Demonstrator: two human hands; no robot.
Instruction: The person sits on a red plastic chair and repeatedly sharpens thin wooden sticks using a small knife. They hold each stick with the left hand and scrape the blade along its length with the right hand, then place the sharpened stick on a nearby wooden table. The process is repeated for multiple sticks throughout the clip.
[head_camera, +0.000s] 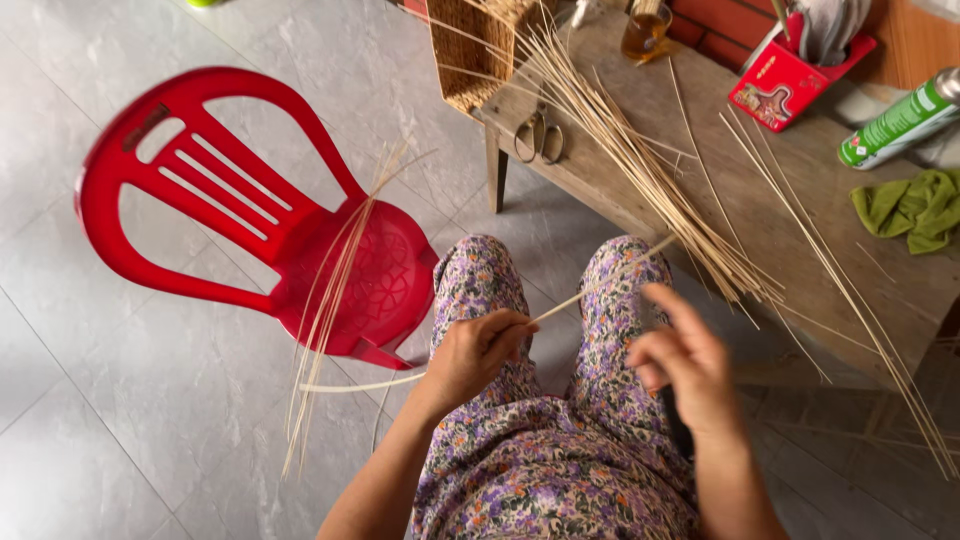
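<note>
A few strips (330, 300) lie on the red chair (250, 215), most (640, 170) wait on the surface (800, 210); left hand (475, 355) pinches one strip (600, 285), right hand (685, 365) open

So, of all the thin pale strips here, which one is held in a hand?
The single strip pinched in the left hand, running up across the lap. The others lie in bundles on the wooden table and the red chair.

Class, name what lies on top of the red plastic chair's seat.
A loose bundle of thin pale strips lies across the red chair seat, ends hanging over its front edge. The floor beneath the seat is hidden.
</note>
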